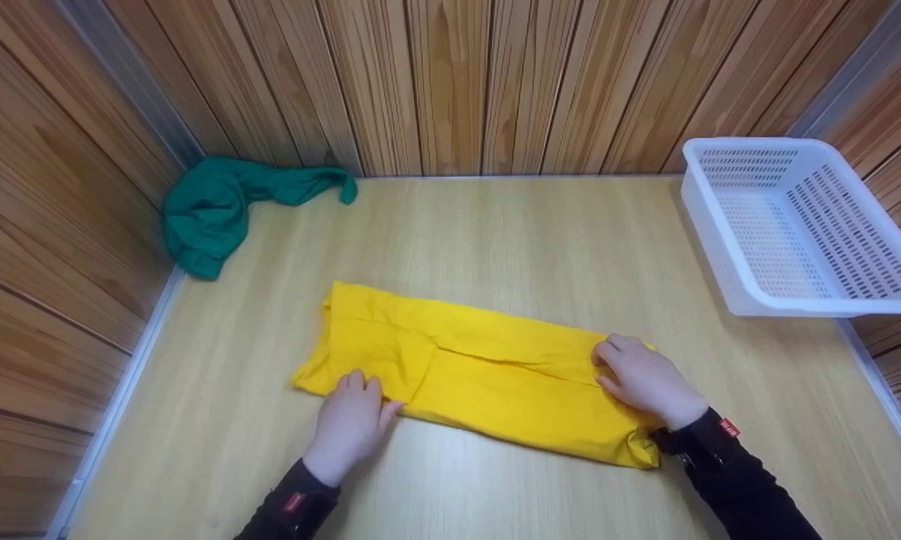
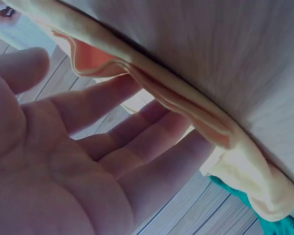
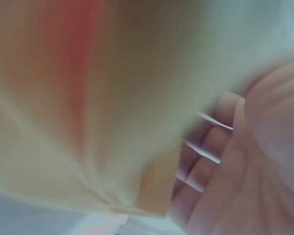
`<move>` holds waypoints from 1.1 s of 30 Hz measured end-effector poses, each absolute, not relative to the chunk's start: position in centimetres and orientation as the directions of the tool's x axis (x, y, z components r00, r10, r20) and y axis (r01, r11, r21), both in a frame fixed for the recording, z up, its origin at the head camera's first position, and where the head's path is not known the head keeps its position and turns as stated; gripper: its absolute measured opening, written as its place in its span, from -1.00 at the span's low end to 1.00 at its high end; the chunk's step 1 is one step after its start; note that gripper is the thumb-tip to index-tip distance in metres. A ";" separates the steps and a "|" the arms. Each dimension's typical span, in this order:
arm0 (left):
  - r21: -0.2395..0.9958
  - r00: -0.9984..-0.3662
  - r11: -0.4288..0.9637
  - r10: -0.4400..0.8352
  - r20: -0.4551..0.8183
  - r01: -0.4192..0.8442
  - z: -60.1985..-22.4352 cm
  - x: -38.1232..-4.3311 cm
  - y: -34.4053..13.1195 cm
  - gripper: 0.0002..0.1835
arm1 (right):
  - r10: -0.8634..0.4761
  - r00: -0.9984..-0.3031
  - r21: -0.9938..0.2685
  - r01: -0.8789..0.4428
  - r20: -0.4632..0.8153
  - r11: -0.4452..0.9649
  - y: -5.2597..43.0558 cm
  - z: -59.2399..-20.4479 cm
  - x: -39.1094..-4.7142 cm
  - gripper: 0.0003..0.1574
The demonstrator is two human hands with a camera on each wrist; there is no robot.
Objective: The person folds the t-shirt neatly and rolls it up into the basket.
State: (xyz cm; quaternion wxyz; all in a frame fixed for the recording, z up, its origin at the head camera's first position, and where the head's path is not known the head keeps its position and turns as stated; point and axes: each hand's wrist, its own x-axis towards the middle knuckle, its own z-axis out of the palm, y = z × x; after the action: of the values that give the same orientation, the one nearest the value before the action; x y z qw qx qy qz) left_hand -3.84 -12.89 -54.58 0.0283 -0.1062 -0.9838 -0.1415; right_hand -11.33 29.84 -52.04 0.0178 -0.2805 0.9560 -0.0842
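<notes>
Head view: a folded yellow fabric cloth lies as a long, creased strip across the near middle of the pale wood-grain table, its left end farther from me than its right. My left hand is at its near edge, towards the left end, fingertips touching the fabric and thumb set apart. My right hand rests on the right end, fingers bent, with a gap between thumb and forefinger. Both wrists emerge from black sleeves. A crumpled green fabric piece lies at the far left corner, near the brown wood-plank wall. A white perforated plastic basket stands at the far right, well apart from the cloth. Left wrist view: my left fingers are nearly straight and slightly spread, the tips hidden behind a loose fold of the cloth; the thumb stands clear, pinching nothing. Part of the green piece shows beyond the cloth's left end. Right wrist view: blurred fabric fills much of the left; my right fingers show narrow gaps, and their tips are hidden behind it. I cannot tell whether they pinch the fabric.
</notes>
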 end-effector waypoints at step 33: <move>0.192 -0.954 0.968 0.203 -0.220 0.162 -53.4 -23.0 -10.3 0.11 | -0.601 -0.782 -0.455 -0.480 -0.165 0.750 26.8 -52.1 -10.7 -0.69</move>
State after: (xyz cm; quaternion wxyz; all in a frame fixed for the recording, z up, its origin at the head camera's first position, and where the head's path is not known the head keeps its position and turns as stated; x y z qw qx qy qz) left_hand -22.97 -10.30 -53.44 -0.1196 -0.0927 -0.9847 -0.0863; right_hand -10.74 26.78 -52.12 0.1524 -0.2931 0.9228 -0.1983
